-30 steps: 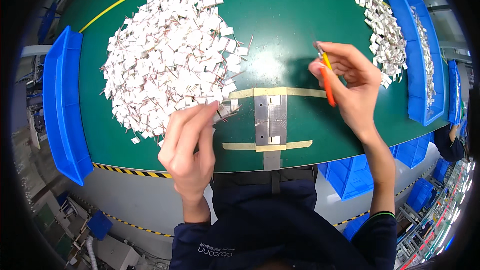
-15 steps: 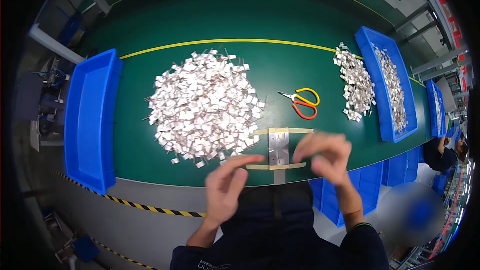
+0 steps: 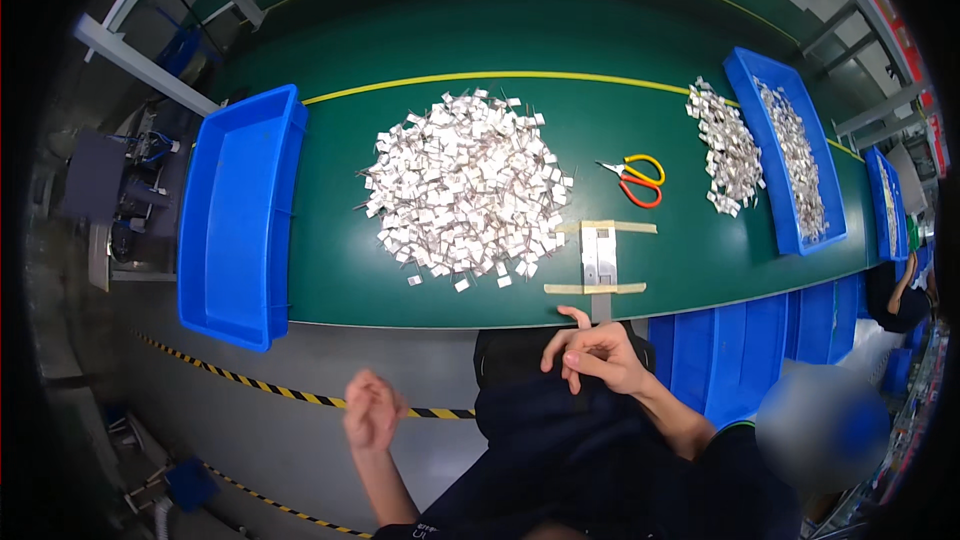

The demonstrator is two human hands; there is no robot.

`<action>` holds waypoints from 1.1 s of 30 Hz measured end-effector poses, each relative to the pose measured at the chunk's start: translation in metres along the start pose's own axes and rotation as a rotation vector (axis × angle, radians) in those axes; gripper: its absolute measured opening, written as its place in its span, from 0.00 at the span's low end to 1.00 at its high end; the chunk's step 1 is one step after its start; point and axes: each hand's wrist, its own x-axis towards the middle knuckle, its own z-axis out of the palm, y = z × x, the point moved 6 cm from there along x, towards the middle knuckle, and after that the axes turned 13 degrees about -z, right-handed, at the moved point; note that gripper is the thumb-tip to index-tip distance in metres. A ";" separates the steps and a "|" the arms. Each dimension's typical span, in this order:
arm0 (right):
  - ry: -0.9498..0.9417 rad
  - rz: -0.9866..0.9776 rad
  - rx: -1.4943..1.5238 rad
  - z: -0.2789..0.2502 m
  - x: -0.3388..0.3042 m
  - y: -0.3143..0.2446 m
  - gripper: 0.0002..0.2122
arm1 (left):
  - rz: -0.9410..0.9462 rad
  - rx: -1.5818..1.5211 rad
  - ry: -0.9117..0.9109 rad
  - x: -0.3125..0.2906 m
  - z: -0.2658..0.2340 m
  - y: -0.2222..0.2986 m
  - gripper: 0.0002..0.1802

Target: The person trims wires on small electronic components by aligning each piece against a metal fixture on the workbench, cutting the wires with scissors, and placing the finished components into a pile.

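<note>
My left hand (image 3: pixel 372 410) hangs off the table over the floor, its fingers curled and smeared by motion; I cannot make out anything in it. In front of the table's near edge, my right hand (image 3: pixel 603 355) has loosely bent fingers standing apart, with nothing seen in them. Just beyond it lies a small flat metal fixture plate (image 3: pixel 600 258), held to the table by strips of cream tape (image 3: pixel 632 227). A large pile of small white rectangular parts with thin wire leads (image 3: pixel 465 190) spreads to the left of the plate.
Scissors-like snips (image 3: pixel 640 180) with yellow and orange handles lie beyond the plate. A blue bin (image 3: pixel 235 230) stands at the left table end. At right are a smaller heap of white parts (image 3: pixel 725 145) and a blue bin (image 3: pixel 740 90) holding more. Another person (image 3: pixel 895 295) sits far right.
Both hands have drawn back from the metal plate toward me, the left going farther, down past the table edge. The whole view has shifted, so the table appears farther right and higher.
</note>
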 end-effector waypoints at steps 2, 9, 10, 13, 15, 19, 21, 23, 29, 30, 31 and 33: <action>-0.009 -0.007 -0.112 0.010 -0.005 -0.001 0.12 | -0.145 0.294 0.399 -0.009 -0.067 -0.040 0.19; 0.110 0.269 0.250 0.030 0.016 -0.018 0.13 | -0.656 0.799 1.100 -0.105 -0.243 -0.219 0.21; 0.098 0.222 0.230 0.028 0.023 -0.028 0.12 | -0.735 0.381 1.116 -0.128 -0.257 -0.259 0.21; -0.006 -0.062 0.011 0.014 0.045 -0.074 0.09 | -0.849 0.198 1.190 -0.182 -0.278 -0.322 0.20; -0.060 -0.322 0.172 0.012 0.058 -0.106 0.04 | -0.935 0.416 1.240 -0.206 -0.289 -0.339 0.20; -0.265 -0.375 0.539 0.014 0.069 -0.148 0.02 | -0.931 0.980 1.301 -0.209 -0.292 -0.323 0.20; -0.250 -0.342 0.561 0.012 0.070 -0.155 0.02 | -0.756 1.134 1.350 -0.175 -0.272 -0.285 0.20; -0.241 -0.304 0.580 0.010 0.069 -0.153 0.05 | -0.614 0.989 1.351 -0.123 -0.236 -0.248 0.21; -0.110 -0.218 0.687 -0.010 0.063 -0.139 0.06 | -0.280 1.275 0.964 0.087 -0.098 -0.171 0.17; -0.094 -0.193 0.677 -0.015 0.062 -0.138 0.07 | -0.198 1.362 0.877 0.108 -0.078 -0.174 0.14; -0.077 -0.192 0.676 -0.023 0.061 -0.136 0.07 | -0.075 1.416 0.739 0.129 -0.061 -0.178 0.12; -0.141 -0.123 0.845 -0.029 0.057 -0.131 0.09 | -0.083 1.596 0.557 0.161 -0.056 -0.196 0.12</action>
